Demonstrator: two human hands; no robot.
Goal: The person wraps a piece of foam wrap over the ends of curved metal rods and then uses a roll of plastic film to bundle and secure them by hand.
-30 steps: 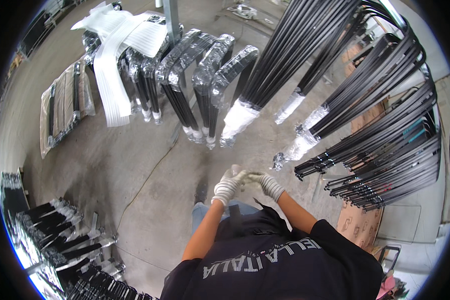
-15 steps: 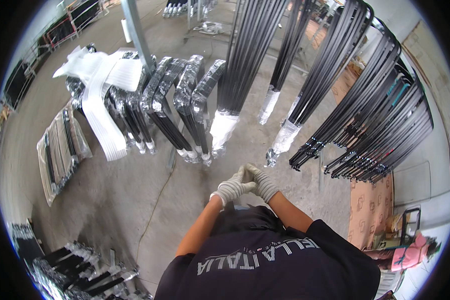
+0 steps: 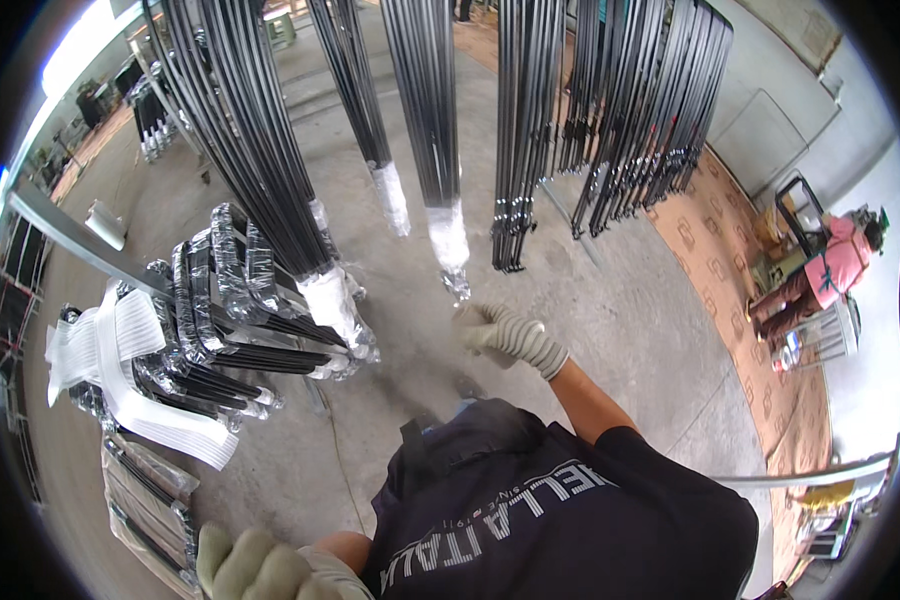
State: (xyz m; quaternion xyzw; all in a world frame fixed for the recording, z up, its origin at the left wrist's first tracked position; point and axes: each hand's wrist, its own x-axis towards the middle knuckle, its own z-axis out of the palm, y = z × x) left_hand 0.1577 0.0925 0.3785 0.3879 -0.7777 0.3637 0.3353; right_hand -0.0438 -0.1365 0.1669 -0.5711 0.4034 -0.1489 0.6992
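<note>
A gloved right hand reaches up at the centre of the frame, fingers curled loosely and holding nothing, just below the plastic-wrapped tip of a hanging rod bundle; whether glove and wrap touch cannot be told. The gloved left hand sits low at the lower left edge, closed into a loose fist, empty as far as can be seen and well away from the rods.

To the left of the near bundle hangs a second wrapped bundle, its clear film bunched at the bottom, and beside that a rack of wrapped black frames with white straps draped over it. More black rods hang unwrapped across the upper right. The concrete floor runs beneath them, patterned matting lies to the right, and another person in pink works at the far right.

The work appears to stand at the reach: the right hand is closing on the wrapped end but has not yet gripped it. Taking hold would call for the fingers to close around the film-covered tip, and probably for the left hand to come up from the frame's bottom to steady the bundle.
</note>
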